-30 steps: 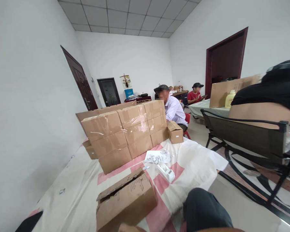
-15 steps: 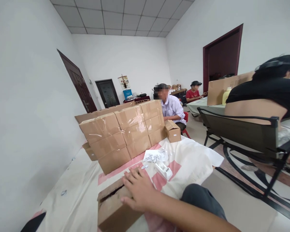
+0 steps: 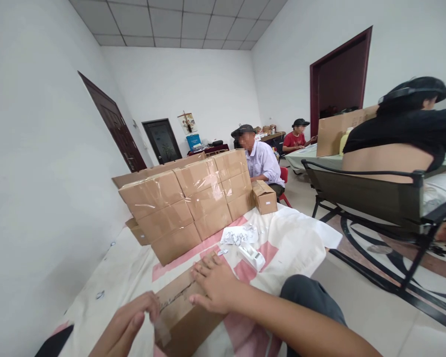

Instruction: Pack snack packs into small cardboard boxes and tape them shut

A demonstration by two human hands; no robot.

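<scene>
A brown cardboard box (image 3: 193, 325) lies near me on a cloth-covered table, its top flaps meeting along a dark seam. My right hand (image 3: 215, 285) rests on the far part of the lid, palm down with fingers apart. At the near left end is my left hand (image 3: 136, 315), fingers bent and pressed together by the box's edge. A shiny strip of clear tape (image 3: 163, 331) shows on that end, just below the left fingers; whether they grip it is unclear. Beyond the box lies a white tape dispenser (image 3: 251, 257).
Stacked taped boxes (image 3: 204, 198) stand across the table like a wall. A small box (image 3: 265, 197) is at their right end. Small silvery pieces (image 3: 240, 235) lie on white paper. A person in a light shirt (image 3: 265, 161) sits behind; a metal-framed chair (image 3: 364, 196) stands right.
My left hand has come into view at the box's left end, with clear tape there. The gap between the lid flaps has narrowed under my right hand.
</scene>
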